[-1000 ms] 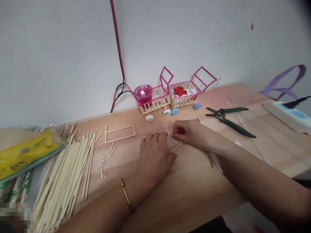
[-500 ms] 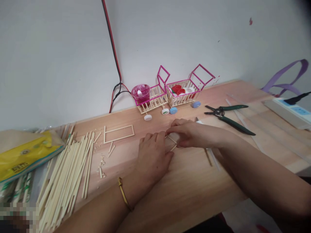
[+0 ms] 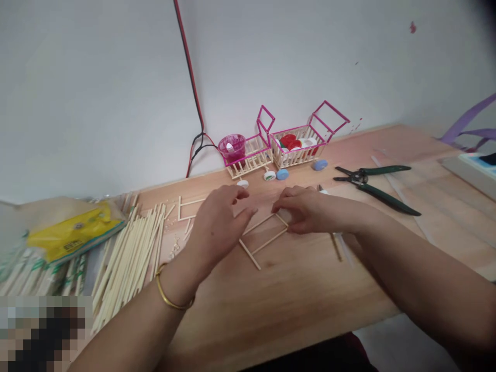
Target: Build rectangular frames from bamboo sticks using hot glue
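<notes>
A small frame of thin wooden sticks (image 3: 270,241) lies on the table between my hands, its near-left stick jutting past the corner. My right hand (image 3: 306,209) has its fingers curled round the frame's right end and grips it there. My left hand (image 3: 219,225) is off the frame, to its left, thumb and fingers apart with nothing between them. Behind that hand, partly covered by it, lies a second stick frame (image 3: 180,209). By my right hand is the tip of a tube or pen (image 3: 322,189), mostly hidden.
Two stick carts with magenta edges, one holding a pink cup (image 3: 232,150), the other bottle caps (image 3: 294,143), stand against the wall. Green-handled pruning shears (image 3: 360,178) lie right, near a white power strip (image 3: 473,170). Loose sticks (image 3: 129,253) and a yellow packet (image 3: 77,232) lie left.
My left hand has let go of the stick frame and moved up and left, uncovering it. My right hand stays at the frame's right end. The view has shifted slightly left.
</notes>
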A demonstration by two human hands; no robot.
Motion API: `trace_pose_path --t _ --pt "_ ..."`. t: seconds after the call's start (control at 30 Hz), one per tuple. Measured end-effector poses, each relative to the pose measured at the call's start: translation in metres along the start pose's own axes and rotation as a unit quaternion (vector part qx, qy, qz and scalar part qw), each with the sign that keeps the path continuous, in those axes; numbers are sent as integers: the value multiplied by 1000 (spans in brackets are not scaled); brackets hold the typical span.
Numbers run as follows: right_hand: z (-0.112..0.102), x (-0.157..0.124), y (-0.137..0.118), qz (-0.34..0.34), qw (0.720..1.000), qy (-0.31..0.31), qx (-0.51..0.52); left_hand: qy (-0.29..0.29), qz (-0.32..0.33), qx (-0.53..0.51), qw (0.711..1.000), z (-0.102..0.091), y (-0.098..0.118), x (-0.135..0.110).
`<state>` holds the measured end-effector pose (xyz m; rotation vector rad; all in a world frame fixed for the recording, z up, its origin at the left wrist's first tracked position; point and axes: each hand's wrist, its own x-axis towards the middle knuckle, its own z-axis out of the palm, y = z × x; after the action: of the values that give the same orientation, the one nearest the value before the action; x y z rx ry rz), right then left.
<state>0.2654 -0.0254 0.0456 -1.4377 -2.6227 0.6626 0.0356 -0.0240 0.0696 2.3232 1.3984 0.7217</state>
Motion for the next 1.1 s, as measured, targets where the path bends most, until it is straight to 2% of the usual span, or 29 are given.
trace_pose_path --t 0.1,0.17,0.3,0.4,0.53,0.63,0.77,0.97,1.1 --pt "2 -1 2 -2 1000 5 -28 -5 -29 17 999 -18 -6 -5" --pt "5 -1 3 -3 999 12 -49 -33 -43 42 998 -23 -10 -14" --pt "9 -2 0 -14 997 26 -75 -98 -50 67 992 -25 -17 -36" --pt "13 -2 -9 -36 996 27 -78 -94 -56 66 992 -24 -17 -46" --pt "15 -3 -23 -53 995 38 -74 -96 -29 73 992 -15 -7 -46" --pt "17 -3 -29 -62 995 31 -67 -117 21 78 990 -1 6 -42" --pt "23 -3 -33 -74 995 37 -61 -125 42 84 988 20 18 -44" --pt "31 -5 -39 -78 995 34 -48 -119 29 65 990 35 9 -53" --pt "24 -9 -32 -78 996 42 -25 -129 29 77 988 36 5 -54"
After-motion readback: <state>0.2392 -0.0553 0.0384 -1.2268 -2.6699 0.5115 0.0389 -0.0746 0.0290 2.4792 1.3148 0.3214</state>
